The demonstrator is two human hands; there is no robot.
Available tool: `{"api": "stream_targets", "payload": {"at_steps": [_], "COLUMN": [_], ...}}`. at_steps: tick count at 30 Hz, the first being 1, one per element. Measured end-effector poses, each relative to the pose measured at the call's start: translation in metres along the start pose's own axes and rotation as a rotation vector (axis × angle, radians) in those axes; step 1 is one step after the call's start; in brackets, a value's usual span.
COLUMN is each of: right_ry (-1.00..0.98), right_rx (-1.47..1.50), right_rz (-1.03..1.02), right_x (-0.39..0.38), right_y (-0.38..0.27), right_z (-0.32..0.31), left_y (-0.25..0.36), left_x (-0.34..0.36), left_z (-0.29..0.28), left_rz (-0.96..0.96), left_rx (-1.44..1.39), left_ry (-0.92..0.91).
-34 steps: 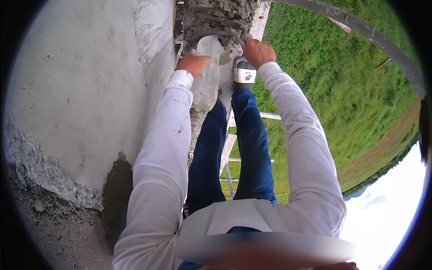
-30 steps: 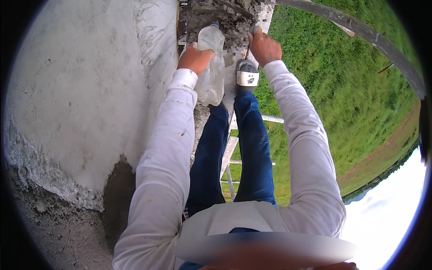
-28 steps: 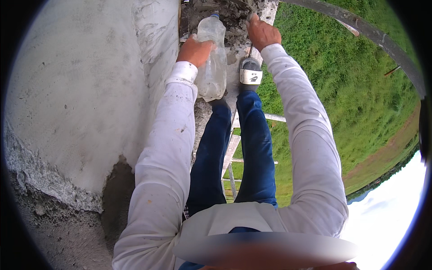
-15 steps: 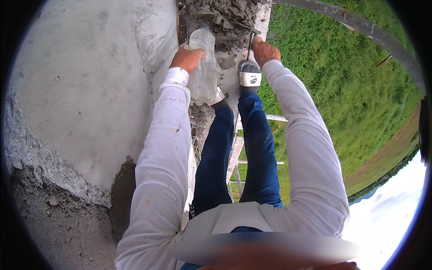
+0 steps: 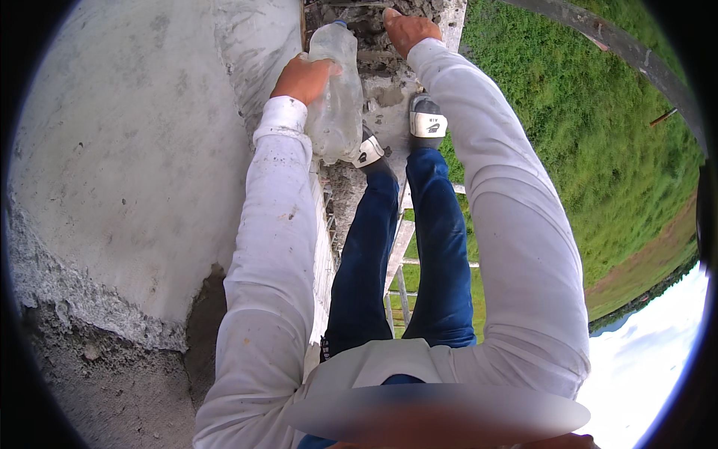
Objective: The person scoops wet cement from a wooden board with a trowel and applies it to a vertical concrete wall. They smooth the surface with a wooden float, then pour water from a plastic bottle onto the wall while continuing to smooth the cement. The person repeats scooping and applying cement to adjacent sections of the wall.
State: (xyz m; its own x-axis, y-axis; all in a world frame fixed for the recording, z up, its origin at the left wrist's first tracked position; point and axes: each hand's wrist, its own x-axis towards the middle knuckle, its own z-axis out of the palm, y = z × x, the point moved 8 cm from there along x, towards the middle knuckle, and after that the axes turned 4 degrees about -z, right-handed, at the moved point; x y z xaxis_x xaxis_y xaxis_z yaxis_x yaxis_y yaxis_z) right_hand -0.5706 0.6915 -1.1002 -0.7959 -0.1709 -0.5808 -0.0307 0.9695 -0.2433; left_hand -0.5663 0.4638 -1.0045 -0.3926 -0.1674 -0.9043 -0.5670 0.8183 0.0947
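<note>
White sleeves run up from the lower edge, the left sleeve starting near 7 o'clock and the right sleeve near 4. The left arm reaches almost straight towards 11 o'clock; the right bows outward on its way up, then leans back in towards 12.

At 11 o'clock the left hand is wrapped round the upper part of a plastic bottle, coming at it from the 9 o'clock side with the back of the hand turned up. The bottle, clear but clouded and dented, sits just short of 12, its blue cap towards 12 and its base towards 6, overlapping the left sandal.

Between 12 and 1 the right hand is higher in view, bent inward at the wrist, fingers curled and the thumb pointing towards 10. I cannot tell whether it grips anything. It is over lumpy grey mortar that lies along a board, and it is apart from the bottle.

The right sandal, white across the strap, is towards 1 o'clock, and both legs in blue trousers run down towards 6. A pale plastered wall fills 9 to 11 and turns rough and dark near 8. Green grass spreads from 1 to 3, crossed at its outer side by a curved grey bar
</note>
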Motion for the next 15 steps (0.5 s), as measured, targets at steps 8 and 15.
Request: {"api": "stream_targets", "payload": {"at_steps": [8,15], "right_ry": [-0.181,0.120], "right_rx": [0.193,0.028], "right_rz": [0.251,0.089], "right_x": [-0.110,-0.044], "right_y": [0.023,0.051], "right_z": [0.033,-0.055], "left_y": [-0.005,0.034], "left_x": [-0.008,0.009], "left_z": [0.015,0.010], "left_rz": [-0.036,0.062], "left_rx": [0.114,0.116], "left_ry": [-0.092,-0.079]}}
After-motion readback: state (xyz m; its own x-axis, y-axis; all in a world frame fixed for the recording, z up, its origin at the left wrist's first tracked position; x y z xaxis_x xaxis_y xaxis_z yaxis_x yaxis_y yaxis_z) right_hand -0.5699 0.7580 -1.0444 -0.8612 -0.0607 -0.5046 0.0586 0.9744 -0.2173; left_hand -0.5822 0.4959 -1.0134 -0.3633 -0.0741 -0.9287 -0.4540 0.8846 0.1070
